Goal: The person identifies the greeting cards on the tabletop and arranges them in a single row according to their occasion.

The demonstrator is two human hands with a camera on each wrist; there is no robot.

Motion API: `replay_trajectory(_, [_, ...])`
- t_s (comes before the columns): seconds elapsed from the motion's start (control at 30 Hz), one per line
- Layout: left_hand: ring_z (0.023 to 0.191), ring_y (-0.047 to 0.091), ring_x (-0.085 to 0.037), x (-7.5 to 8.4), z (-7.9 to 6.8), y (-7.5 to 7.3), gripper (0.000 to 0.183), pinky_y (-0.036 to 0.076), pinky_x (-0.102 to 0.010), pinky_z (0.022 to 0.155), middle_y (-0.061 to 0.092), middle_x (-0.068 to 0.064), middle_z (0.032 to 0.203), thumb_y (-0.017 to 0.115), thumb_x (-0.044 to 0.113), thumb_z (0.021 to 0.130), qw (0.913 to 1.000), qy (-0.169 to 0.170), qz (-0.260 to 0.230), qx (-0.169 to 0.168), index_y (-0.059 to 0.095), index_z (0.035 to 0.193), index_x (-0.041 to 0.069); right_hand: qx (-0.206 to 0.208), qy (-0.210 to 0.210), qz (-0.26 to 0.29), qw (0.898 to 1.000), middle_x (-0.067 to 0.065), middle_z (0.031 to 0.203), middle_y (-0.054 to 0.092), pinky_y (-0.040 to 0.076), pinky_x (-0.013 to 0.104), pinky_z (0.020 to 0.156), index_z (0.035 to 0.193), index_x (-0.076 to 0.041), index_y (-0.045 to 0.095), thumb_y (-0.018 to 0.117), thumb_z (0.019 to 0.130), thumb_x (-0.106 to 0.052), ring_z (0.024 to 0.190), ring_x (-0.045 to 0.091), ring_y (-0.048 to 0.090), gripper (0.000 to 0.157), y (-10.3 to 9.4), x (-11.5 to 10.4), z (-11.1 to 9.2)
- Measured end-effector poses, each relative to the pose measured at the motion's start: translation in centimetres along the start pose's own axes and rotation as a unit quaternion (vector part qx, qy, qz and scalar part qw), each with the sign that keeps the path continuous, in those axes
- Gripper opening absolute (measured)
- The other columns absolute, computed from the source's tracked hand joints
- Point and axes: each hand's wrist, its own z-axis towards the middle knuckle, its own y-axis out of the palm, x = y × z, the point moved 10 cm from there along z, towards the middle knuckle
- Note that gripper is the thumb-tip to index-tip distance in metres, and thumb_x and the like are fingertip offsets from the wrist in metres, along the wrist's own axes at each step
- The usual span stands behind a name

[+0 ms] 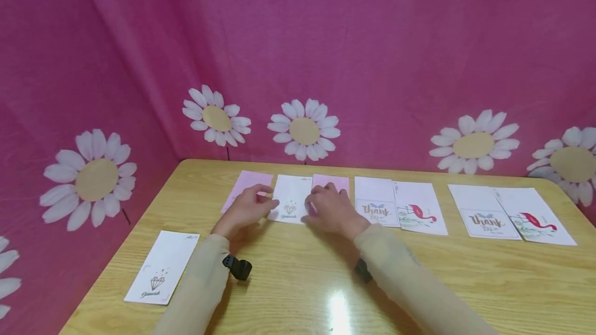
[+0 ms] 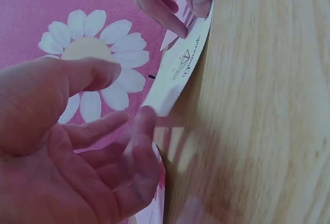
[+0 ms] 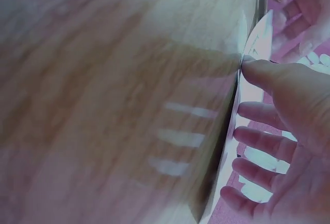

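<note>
A white card with a diamond drawing (image 1: pixel 291 198) lies between both hands at the back of the table. My left hand (image 1: pixel 249 208) is at its left edge, fingers loosely bent and a fingertip right at the card's end in the left wrist view. My right hand (image 1: pixel 336 210) reaches over the card's right edge and a pink card (image 1: pixel 331 181). In the right wrist view its thumb (image 3: pixel 263 74) is at the white card's near edge, the other fingers spread. Another pink card (image 1: pixel 249 180) lies beside the left hand, partly covered by it.
A second diamond card (image 1: pixel 160 268) lies at the front left. To the right are two pairs, each a thank-you card (image 1: pixel 376 203) (image 1: pixel 486 213) beside a flamingo card (image 1: pixel 420 208) (image 1: pixel 535 216). A pink curtain with daisies (image 1: pixel 326 40) hangs behind the wooden table (image 1: pixel 288 283).
</note>
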Motion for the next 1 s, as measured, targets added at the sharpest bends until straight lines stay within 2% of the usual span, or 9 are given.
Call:
replay_trajectory(0.17, [0.105, 0.063, -0.025, 0.0, 0.4, 0.0, 0.056, 0.053, -0.038, 0.091, 0.064, -0.016, 0.129, 0.065, 0.030, 0.099, 0.9994, -0.005, -0.033, 0.013, 0.051, 0.149, 0.011, 0.000, -0.006, -0.003, 1.000, 0.008, 0.120, 0.068, 0.050, 0.055, 0.086, 0.085, -0.018, 0.069, 0.077, 0.090, -0.037, 0.107, 0.032, 0.056, 0.021, 0.3, -0.3, -0.4])
replay_trajectory(0.27, [0.088, 0.061, -0.020, 0.2, 0.6, 0.0, 0.053, 0.054, -0.029, 0.076, 0.062, -0.015, 0.122, 0.064, 0.023, 0.099, 0.9973, -0.004, -0.069, 0.025, 0.051, 0.149, 0.011, 0.001, -0.011, -0.008, 1.000, 0.009, 0.122, 0.067, 0.050, 0.056, 0.088, 0.090, -0.019, 0.071, 0.076, 0.091, -0.038, 0.109, 0.032, 0.056, 0.020, 0.4, -0.5, -0.4])
replay_trajectory(0.37, [0.080, 0.059, -0.018, 0.7, 0.8, 0.1, 0.050, 0.055, -0.025, 0.066, 0.060, -0.016, 0.114, 0.063, 0.013, 0.097, 0.9943, 0.007, -0.101, 0.032, 0.054, 0.146, 0.010, 0.004, -0.011, -0.016, 1.000, 0.008, 0.124, 0.066, 0.050, 0.057, 0.091, 0.093, -0.020, 0.071, 0.075, 0.091, -0.039, 0.112, 0.032, 0.056, 0.019, 0.2, -0.5, -0.4])
replay_trajectory(0.57, [0.087, 0.064, -0.022, 1.1, 0.9, -0.1, 0.051, 0.059, -0.029, 0.067, 0.060, -0.019, 0.118, 0.060, 0.002, 0.092, 0.9895, 0.016, -0.139, 0.036, 0.055, 0.142, 0.012, 0.013, -0.014, -0.017, 1.000, 0.010, 0.129, 0.064, 0.050, 0.057, 0.092, 0.093, -0.020, 0.071, 0.076, 0.090, -0.038, 0.116, 0.033, 0.056, 0.018, -0.4, -0.5, -0.5])
replay_trajectory(0.63, [0.090, 0.065, -0.024, 0.9, 0.7, -0.2, 0.051, 0.061, -0.032, 0.069, 0.060, -0.021, 0.122, 0.058, 0.002, 0.093, 0.9869, 0.021, -0.157, 0.030, 0.054, 0.142, 0.011, 0.021, -0.017, -0.014, 1.000, 0.010, 0.131, 0.063, 0.050, 0.056, 0.092, 0.099, -0.020, 0.073, 0.076, 0.090, -0.038, 0.118, 0.033, 0.055, 0.020, -0.7, -0.6, -0.5])
replay_trajectory(0.73, [0.093, 0.066, -0.023, 0.8, 0.4, -0.4, 0.050, 0.063, -0.035, 0.073, 0.059, -0.023, 0.125, 0.058, 0.002, 0.094, 0.9817, 0.032, -0.187, 0.019, 0.051, 0.142, 0.011, 0.051, -0.024, 0.002, 0.998, 0.012, 0.133, 0.063, 0.052, 0.054, 0.093, 0.116, -0.016, 0.072, 0.076, 0.090, -0.035, 0.118, 0.035, 0.057, 0.032, -1.5, -0.7, -0.6])
replay_trajectory(0.8, [0.094, 0.066, -0.022, 0.5, 0.2, -0.5, 0.050, 0.063, -0.037, 0.074, 0.059, -0.022, 0.125, 0.058, 0.001, 0.094, 0.9779, 0.035, -0.206, 0.013, 0.051, 0.143, 0.011, 0.077, -0.027, 0.032, 0.996, 0.014, 0.131, 0.063, 0.054, 0.051, 0.094, 0.127, -0.012, 0.068, 0.077, 0.090, -0.032, 0.115, 0.035, 0.059, 0.043, -2.2, -0.6, -0.6])
replay_trajectory(0.9, [0.094, 0.065, -0.019, 0.2, -0.2, -0.6, 0.050, 0.063, -0.038, 0.075, 0.060, -0.019, 0.123, 0.058, 0.000, 0.095, 0.9717, 0.033, -0.234, 0.011, 0.049, 0.143, 0.013, 0.106, -0.021, 0.111, 0.988, 0.018, 0.133, 0.061, 0.055, 0.046, 0.096, 0.145, -0.007, 0.054, 0.078, 0.090, -0.024, 0.111, 0.033, 0.063, 0.062, -3.0, -0.3, -0.7])
replay_trajectory(1.0, [0.094, 0.065, -0.017, 0.0, -0.5, -0.8, 0.051, 0.063, -0.040, 0.077, 0.060, -0.017, 0.123, 0.058, -0.002, 0.096, 0.9647, 0.029, -0.262, 0.012, 0.048, 0.144, 0.014, 0.108, 0.004, 0.233, 0.966, 0.019, 0.135, 0.059, 0.058, 0.040, 0.091, 0.156, -0.007, 0.038, 0.076, 0.091, -0.017, 0.105, 0.028, 0.067, 0.075, -3.0, 0.4, -0.7])
